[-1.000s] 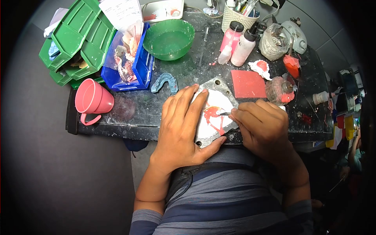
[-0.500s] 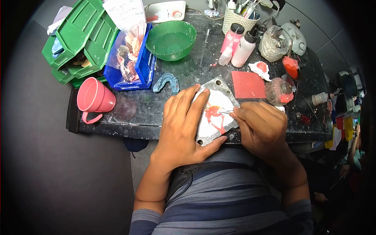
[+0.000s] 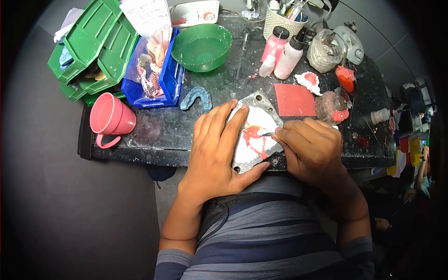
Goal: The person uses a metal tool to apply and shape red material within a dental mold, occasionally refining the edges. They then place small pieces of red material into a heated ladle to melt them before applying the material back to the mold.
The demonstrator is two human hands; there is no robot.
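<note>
A metal dental flask (image 3: 239, 169) filled with white plaster (image 3: 242, 150) rests at the table's front edge. Red wax (image 3: 252, 132) lies in a curved patch on the plaster, with a streak running towards me. My left hand (image 3: 213, 148) grips the flask from the left, fingers over its far side and thumb along the near edge. Pinched in my right hand (image 3: 311, 145) is a thin metal carving tool (image 3: 267, 134), its tip at the red wax. Most of the tool's handle is hidden by my fingers. A blue arch-shaped dental piece (image 3: 196, 98) lies beyond my left hand.
Left stand a pink mug (image 3: 112, 120), a blue bin (image 3: 175, 88), green bins (image 3: 93, 44) and a green bowl (image 3: 203, 49). On the right are a red wax sheet (image 3: 295, 100), bottles (image 3: 289, 60) and a glass burner (image 3: 330, 107). Another person's hand (image 3: 382, 224) shows far right.
The tool's tip has shifted very slightly on the wax and its angle looks a little different. Both hands keep their hold; the whole view has drifted slightly.
</note>
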